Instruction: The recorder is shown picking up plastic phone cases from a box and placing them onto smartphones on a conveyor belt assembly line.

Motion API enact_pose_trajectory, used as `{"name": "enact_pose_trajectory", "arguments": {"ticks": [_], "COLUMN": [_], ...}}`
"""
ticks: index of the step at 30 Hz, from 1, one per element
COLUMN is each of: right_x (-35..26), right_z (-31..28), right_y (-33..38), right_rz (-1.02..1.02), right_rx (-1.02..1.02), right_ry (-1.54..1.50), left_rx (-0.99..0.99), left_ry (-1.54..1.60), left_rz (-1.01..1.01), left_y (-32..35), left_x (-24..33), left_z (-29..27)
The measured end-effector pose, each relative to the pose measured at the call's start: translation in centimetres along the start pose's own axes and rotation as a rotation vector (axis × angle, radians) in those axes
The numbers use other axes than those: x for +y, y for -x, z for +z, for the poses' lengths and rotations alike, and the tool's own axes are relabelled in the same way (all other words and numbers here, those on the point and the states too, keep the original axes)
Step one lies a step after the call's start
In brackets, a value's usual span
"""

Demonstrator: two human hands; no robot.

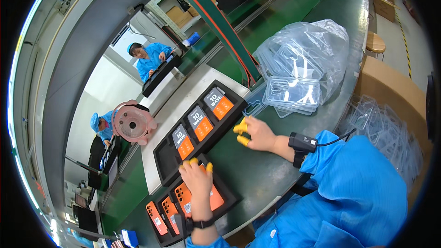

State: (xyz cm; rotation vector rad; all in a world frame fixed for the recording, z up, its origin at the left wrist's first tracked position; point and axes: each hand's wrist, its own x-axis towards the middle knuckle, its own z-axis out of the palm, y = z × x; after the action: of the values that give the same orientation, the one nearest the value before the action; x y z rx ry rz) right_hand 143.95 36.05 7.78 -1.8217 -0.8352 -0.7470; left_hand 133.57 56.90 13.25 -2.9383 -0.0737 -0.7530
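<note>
My left hand (197, 181), with yellow finger cots on its fingertips, is closed over an orange phone (215, 198) at the right end of a black tray (228, 190). Beside it in that tray lie several more orange phones (156, 218), backs up, with camera lenses and white labels. My right hand (259, 135), also in yellow finger cots, is held over the green bench, thumb and forefinger apart and nothing visible between them. Beyond my hands, a second black tray (163, 158) holds three grey-and-orange printed cards or screen films (199, 123); its near-left slot has none.
Clear plastic cases (294, 95) are stacked at right beside a plastic bag (317, 46) of more. A cardboard box (381, 80) of clear plastic pieces stands below the bench edge. Across the line are a pink fan (133, 123), a green post (220, 30) and co-workers in blue (149, 59).
</note>
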Motion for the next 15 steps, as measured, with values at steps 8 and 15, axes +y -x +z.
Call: {"name": "enact_pose_trajectory", "arguments": {"ticks": [8,15], "right_x": [5.1,6.8], "right_z": [-3.4,-1.8], "right_y": [-1.4,-1.9], "right_rz": [0.235,0.200], "right_rx": [0.037,-0.290], "right_ry": [0.427,0.658], "left_rx": [0.018,-0.015], "left_ry": [-0.201,-0.243], "left_rz": [0.119,0.048], "left_y": [-7.1,-8.0], "left_x": [-2.2,-2.0], "left_z": [6.9,7.8]}}
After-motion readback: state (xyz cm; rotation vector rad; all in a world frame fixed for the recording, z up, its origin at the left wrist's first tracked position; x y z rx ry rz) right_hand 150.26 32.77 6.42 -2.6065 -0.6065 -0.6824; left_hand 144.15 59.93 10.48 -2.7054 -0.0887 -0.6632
